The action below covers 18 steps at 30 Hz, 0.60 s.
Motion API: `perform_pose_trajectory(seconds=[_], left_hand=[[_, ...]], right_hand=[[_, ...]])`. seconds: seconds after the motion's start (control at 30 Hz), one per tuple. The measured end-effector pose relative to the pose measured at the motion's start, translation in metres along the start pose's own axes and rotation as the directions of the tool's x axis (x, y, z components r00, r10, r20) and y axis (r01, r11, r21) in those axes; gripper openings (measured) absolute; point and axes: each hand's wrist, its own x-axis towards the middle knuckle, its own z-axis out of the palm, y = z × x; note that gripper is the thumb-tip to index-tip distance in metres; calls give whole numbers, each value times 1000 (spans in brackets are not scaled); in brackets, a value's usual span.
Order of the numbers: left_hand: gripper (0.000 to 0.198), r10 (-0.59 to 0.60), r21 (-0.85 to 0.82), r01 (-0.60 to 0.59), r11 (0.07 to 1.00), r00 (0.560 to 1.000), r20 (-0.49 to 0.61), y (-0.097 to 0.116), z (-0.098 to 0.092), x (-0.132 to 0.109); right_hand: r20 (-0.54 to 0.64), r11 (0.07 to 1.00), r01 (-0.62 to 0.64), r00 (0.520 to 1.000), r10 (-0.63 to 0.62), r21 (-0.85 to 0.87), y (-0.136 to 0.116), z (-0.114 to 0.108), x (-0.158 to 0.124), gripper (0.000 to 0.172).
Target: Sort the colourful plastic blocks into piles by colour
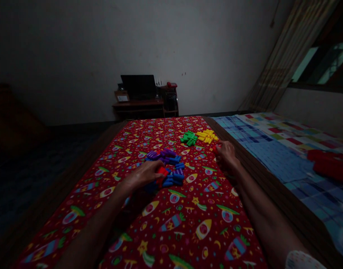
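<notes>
My left hand (145, 173) is closed around red pieces (162, 172) at the near left of a mixed pile. Blue pieces (175, 178) and purple pieces (167, 153) lie around it, short and stick-like; their exact kind is too small to tell. Farther right, my right hand (226, 152) is closed on a red piece (215, 150), low over the patterned cloth. Just beyond that hand lies a heap of yellow pieces (207, 136), with a heap of green pieces (189, 138) on its left.
The red cloth (188, 231) with rocket prints covers a long surface with brown edges. A bed with blue checked bedding (258, 153) and a red cloth bundle (331, 164) is on the right. Against the far wall stands a desk (140, 104) with a dark monitor (139, 86).
</notes>
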Motion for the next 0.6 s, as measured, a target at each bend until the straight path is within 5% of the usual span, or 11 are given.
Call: perform_pose_trajectory(seconds=[0.13,0.23,0.37,0.43,0.5,0.6], left_hand=[[53,-59,-310,2,951,983,-174,6,-7,5],[65,-100,-496,-37,867,964,-248,13,-4,7],[67,-78,-468,-84,880,946,-316,25,10,9],[65,-10,-400,-123,908,949,-314,30,17,9],[65,62,-375,-172,911,956,-287,33,19,8],[61,98,-312,-159,937,974,-202,27,11,5]], right_hand=[[-68,970,51,997,-35,237,-21,-9,2,31],[5,796,211,966,-260,567,-63,-18,-12,27],[138,478,309,707,-694,822,-122,-19,-57,33],[138,460,333,669,-731,823,-136,-15,-73,32],[123,498,334,720,-682,800,-136,-9,-73,30],[74,572,259,867,-493,778,-108,-2,-42,27]])
